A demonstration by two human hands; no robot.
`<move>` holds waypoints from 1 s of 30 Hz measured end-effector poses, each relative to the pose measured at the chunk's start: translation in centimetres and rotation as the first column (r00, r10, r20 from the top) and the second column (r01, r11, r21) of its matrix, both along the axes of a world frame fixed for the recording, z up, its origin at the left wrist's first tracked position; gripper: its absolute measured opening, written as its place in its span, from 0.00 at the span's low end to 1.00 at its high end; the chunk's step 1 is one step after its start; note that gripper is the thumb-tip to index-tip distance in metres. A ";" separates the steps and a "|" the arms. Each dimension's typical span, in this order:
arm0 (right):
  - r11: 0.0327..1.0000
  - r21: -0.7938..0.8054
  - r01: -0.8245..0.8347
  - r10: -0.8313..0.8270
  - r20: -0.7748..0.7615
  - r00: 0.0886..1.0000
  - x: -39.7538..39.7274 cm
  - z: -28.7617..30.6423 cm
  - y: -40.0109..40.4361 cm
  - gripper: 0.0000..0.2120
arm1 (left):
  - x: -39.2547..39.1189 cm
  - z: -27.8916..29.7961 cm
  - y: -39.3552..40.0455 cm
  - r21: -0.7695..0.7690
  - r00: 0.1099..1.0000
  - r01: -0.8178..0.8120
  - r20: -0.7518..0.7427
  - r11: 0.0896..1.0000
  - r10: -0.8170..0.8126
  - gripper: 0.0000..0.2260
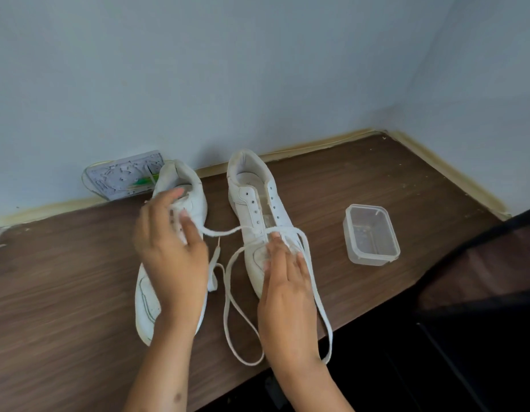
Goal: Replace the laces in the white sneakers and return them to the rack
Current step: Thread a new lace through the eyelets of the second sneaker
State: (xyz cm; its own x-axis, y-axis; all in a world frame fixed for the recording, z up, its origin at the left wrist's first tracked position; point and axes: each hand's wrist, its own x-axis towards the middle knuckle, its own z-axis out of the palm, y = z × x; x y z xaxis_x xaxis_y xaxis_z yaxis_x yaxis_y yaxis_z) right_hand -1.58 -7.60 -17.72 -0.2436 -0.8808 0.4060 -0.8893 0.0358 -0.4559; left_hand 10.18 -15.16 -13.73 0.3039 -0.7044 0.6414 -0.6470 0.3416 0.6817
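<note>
Clear plastic container (371, 235) to my right on the brown tabletop (64, 278), wall socket (125, 178) by the pale wall (228, 69)

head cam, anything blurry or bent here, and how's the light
Head view: the left hand is smeared by motion over the left white sneaker; the right hand on the right white sneaker is sharper; the brown wooden table edge bows from the wide lens; light is soft, without glare.

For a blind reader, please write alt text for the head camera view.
Two hands work on two white sneakers on a brown table: the left hand pinches the lace, and the right hand rests on the right sneaker. A clear plastic container stands at right.
</note>
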 end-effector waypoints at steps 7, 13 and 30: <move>0.997 0.060 0.053 -0.048 -0.075 0.996 0.4 -0.8 0.2 0.26 | -3.4 -1.8 0.3 0.217 0.899 0.367 0.169 0.905 -0.405 0.06; 0.990 0.013 0.138 -0.135 -0.148 0.980 0.1 -1.0 0.2 0.20 | -2.3 -1.2 0.1 0.130 0.961 0.196 0.174 0.972 -0.217 0.04; 0.970 0.067 0.234 -0.216 -0.203 0.955 0.5 -0.9 -0.2 0.25 | -2.5 -2.0 -0.2 0.200 0.855 0.334 0.346 0.921 -0.385 0.04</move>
